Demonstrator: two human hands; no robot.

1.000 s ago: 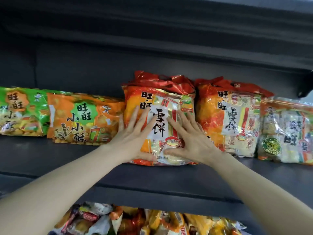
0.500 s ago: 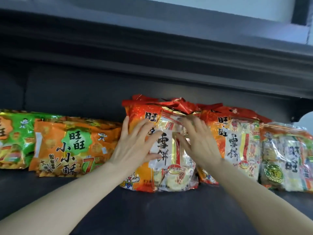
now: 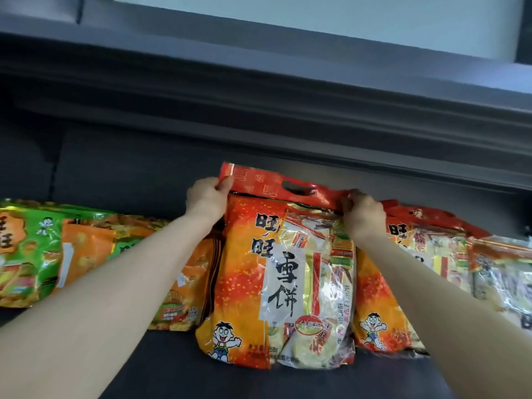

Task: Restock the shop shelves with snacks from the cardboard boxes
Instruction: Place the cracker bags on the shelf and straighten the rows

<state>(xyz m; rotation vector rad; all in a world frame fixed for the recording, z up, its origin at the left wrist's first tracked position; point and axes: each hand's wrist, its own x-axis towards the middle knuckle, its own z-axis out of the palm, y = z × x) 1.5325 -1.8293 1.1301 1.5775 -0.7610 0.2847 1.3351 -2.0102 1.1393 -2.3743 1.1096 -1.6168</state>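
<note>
A large orange and red rice cracker bag (image 3: 276, 286) stands upright on the dark shelf (image 3: 161, 367), in the middle of the view. Its red top flap with a carry hole is pulled up straight. My left hand (image 3: 205, 197) pinches the flap's left corner. My right hand (image 3: 363, 210) pinches the flap's right end. Both forearms reach up from the lower corners.
A second orange rice cracker bag (image 3: 403, 283) leans right behind it, and a clearer bag (image 3: 501, 277) sits further right. To the left lie an orange snack bag (image 3: 86, 254) and a green one (image 3: 23, 249). A dark shelf edge (image 3: 259, 116) runs overhead.
My hands left the bag's front and moved up to its top flap, which now stands unfolded. The view has tilted upward and moved closer.
</note>
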